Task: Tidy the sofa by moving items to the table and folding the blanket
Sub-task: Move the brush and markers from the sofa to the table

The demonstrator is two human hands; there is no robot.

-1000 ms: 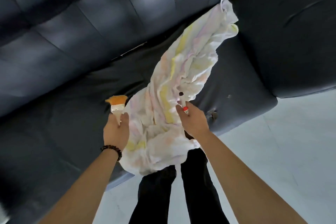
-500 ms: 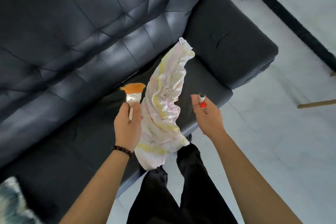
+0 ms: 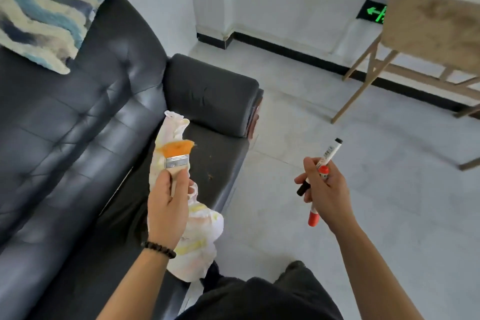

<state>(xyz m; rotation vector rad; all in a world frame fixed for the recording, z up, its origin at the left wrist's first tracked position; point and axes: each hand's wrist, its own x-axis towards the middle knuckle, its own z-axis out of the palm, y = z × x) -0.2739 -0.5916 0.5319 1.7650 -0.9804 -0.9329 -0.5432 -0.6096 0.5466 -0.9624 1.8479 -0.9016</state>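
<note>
A pale blanket [image 3: 200, 231] with yellow and pink streaks lies crumpled along the seat of the dark leather sofa [image 3: 78, 138], its lower end hanging over the front edge. My left hand [image 3: 167, 205] grips the handle of a paintbrush [image 3: 176, 156] with orange bristles, held upright above the blanket. Off to the right, above the floor, my right hand [image 3: 324, 192] holds markers [image 3: 322, 163]: a white one with a black cap, a red-capped one, and a black tip poking out on the left. A wooden table [image 3: 428, 28] with a tan top stands at the far right.
A blue and cream wavy-patterned cushion [image 3: 44, 8] rests on the sofa back at top left. The sofa's armrest [image 3: 210, 93] closes the seat's far end. Crumbs dot the seat near the blanket. Pale floor tiles [image 3: 337, 112] stretch between sofa and table. My dark trousers show at the bottom.
Both hands have lifted off the blanket with the brush and markers, the right swinging out over the floor. The view has turned right, bringing the table and wall into sight.
</note>
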